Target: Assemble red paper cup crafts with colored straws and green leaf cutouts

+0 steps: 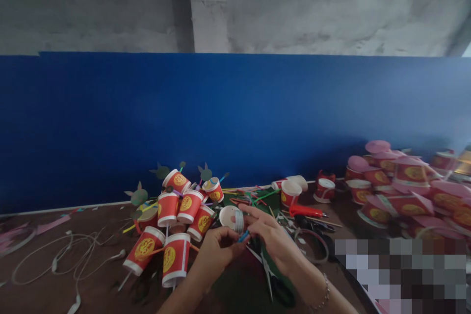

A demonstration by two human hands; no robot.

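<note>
Both my hands meet near the middle of the table. My left hand [222, 248] has its fingers closed around the lower side of a small white paper cup [227, 216], whose round opening faces up. Against the cup's right side, the fingers of my right hand [267, 233] are bent around a pale banded roll [239, 221], which may be tape. A small blue piece [243, 236] shows between the fingertips of both hands. Scissors with dark handles [281, 292] lie just below my right hand, partly under it.
Red cups with yellow emblems [175, 257] are piled at left, some with straws. White earphones [55, 265] lie farther left. Behind my hands are colored straws [253, 196]. To the right are an orange-red tool [307, 211] and pink-topped cups [412, 171]. A blue panel [235, 117] stands behind.
</note>
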